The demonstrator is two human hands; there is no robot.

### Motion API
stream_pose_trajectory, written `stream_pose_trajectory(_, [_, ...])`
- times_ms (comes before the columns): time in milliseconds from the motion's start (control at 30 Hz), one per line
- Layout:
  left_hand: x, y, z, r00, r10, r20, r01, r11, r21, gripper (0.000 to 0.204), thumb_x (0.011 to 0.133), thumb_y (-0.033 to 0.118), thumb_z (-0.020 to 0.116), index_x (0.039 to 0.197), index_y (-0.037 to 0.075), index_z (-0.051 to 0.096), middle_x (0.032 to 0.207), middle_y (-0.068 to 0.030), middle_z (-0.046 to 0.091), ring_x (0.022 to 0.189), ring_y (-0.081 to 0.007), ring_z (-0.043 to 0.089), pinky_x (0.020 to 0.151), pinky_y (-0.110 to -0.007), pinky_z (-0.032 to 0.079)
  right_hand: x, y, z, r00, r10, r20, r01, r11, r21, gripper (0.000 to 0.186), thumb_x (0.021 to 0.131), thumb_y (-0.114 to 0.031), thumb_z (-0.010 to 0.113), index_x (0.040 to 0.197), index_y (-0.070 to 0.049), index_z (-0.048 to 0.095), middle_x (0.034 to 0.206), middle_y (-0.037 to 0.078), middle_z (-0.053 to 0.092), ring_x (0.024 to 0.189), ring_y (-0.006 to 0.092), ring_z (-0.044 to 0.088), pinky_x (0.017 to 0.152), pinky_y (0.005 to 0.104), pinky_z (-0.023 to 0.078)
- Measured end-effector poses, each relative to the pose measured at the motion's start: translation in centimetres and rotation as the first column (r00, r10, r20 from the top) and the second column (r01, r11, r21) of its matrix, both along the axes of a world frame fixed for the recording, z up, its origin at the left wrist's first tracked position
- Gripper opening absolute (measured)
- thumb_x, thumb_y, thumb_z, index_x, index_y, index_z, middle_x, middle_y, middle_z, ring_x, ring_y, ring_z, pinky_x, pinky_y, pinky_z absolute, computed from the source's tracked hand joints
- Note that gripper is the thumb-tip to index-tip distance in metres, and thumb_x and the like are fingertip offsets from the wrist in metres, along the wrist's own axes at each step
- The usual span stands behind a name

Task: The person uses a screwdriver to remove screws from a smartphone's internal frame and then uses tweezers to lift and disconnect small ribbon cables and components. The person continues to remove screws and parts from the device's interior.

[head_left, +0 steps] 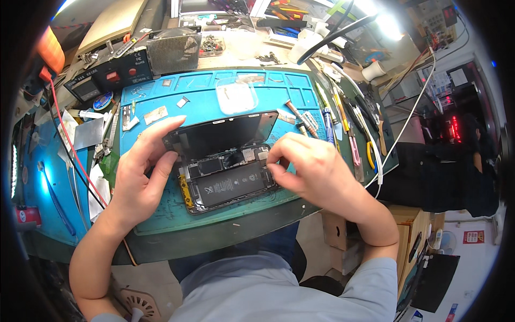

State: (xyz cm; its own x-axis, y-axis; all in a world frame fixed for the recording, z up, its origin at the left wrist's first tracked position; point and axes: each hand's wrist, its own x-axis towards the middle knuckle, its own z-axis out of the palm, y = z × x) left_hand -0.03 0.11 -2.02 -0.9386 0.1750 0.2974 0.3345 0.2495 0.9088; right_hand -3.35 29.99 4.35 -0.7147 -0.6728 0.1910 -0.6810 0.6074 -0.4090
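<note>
An opened smartphone lies on the blue repair mat [300, 91], its battery [228, 188] and boards exposed, with a yellow part along its left end. My left hand [142, 169] grips the left edge of the raised screen [220, 131], which tilts up over the back of the phone body. My right hand [306, 169] is at the right end of the body, fingers curled with the tips close together on the internals; what they hold, if anything, is too small to make out.
Screwdrivers and tweezers [348, 118] crowd the right, beside a white cable. A clear plastic box [236, 96] and small parts sit behind the phone. A black instrument [107, 75], probe leads and loose tools occupy the left. A lamp arm [332, 37] reaches over the back right.
</note>
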Motion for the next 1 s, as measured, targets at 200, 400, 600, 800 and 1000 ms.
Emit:
stream_pose_trajectory(200, [0.0,0.3,0.2,1.000,0.001,0.009,-0.001,1.000,0.015,0.053,0.095,-0.011,0.056,0.145,0.006,0.052,0.077,0.0025,0.045,0.069,-0.0051,0.042,0.069,-0.020,0.042,-0.5,1.2,0.0,0.978,-0.039,0.206,0.042,0.999,-0.008,0.011,0.085,-0.006,0.072,0.093,-0.004,0.066,0.086,0.009,0.069,0.080,0.0250,0.071,0.073,0.0351,0.058])
stream_pose_trajectory(400, [0.1,0.5,0.6,0.999,-0.009,0.033,0.008,1.000,0.029,0.052,0.096,-0.013,0.053,0.145,0.004,0.051,0.092,-0.0016,0.059,0.081,-0.0060,0.054,0.080,-0.022,0.048,-0.9,1.3,-0.4,0.994,0.045,0.104,-0.046,0.999,0.003,0.009,0.088,-0.002,0.071,0.095,-0.003,0.066,0.089,0.009,0.067,0.082,0.0266,0.069,0.071,0.0356,0.054])
stream_pose_trajectory(600, [0.1,0.5,0.9,0.999,-0.016,0.043,0.014,0.999,0.035,0.051,0.097,-0.013,0.052,0.145,0.002,0.049,0.107,-0.0046,0.063,0.091,-0.0073,0.059,0.087,-0.023,0.049,-0.8,0.9,-0.3,0.987,0.050,0.150,-0.056,0.998,0.034,0.009,0.089,-0.004,0.069,0.097,-0.005,0.065,0.091,0.008,0.065,0.084,0.0284,0.067,0.073,0.0374,0.053])
stream_pose_trajectory(800, [0.2,0.4,1.2,0.998,-0.016,0.061,0.015,1.000,0.005,0.050,0.097,-0.012,0.052,0.146,0.002,0.049,0.103,-0.0022,0.060,0.088,-0.0059,0.054,0.084,-0.021,0.047,-1.1,0.6,0.0,0.991,0.084,0.103,-0.093,0.992,0.082,0.010,0.089,-0.006,0.069,0.099,-0.005,0.065,0.091,0.009,0.067,0.084,0.0286,0.068,0.073,0.0381,0.054])
stream_pose_trajectory(1000, [0.1,0.0,0.7,0.998,-0.028,0.060,0.029,1.000,-0.009,0.051,0.097,-0.012,0.051,0.146,0.001,0.049,0.104,-0.0020,0.059,0.088,-0.0055,0.053,0.085,-0.020,0.045,-1.2,0.5,0.0,0.992,0.067,0.107,-0.077,0.993,0.089,0.021,0.089,-0.007,0.068,0.108,-0.006,0.060,0.092,0.010,0.070,0.091,0.0278,0.070,0.074,0.0398,0.055])
